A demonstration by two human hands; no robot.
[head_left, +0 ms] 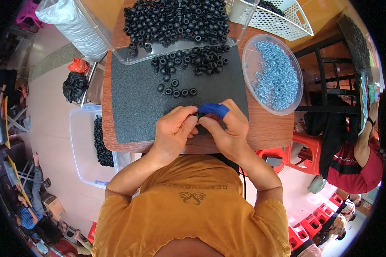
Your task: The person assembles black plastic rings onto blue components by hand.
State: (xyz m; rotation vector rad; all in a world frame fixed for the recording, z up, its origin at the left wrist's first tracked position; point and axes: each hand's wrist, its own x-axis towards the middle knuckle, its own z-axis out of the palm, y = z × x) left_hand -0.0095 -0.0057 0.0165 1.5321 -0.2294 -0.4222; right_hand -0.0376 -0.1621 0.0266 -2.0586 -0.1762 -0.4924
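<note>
Over the near edge of a dark grey mat (133, 107), my left hand (173, 128) and my right hand (230, 132) meet, thumbs and fingers pinched around a small round black part (200, 115). Most of that part is hidden by the fingertips. Blue wrapping (214, 109) covers a finger of my right hand. Just beyond, a short row of hollow black round parts (176, 93) lies on the mat. A large heap of the same black parts (180, 25) fills a clear tray (135, 59) at the far side, spilling over its front onto the mat.
Right of the mat, a round clear dish (248, 64) holds many tiny light-blue pieces (278, 77). Behind it stands a white perforated basket (266, 19). A clear bin (80, 141) with black parts sits low at left. Red stools (309, 150) and a seated person (356, 169) are at right.
</note>
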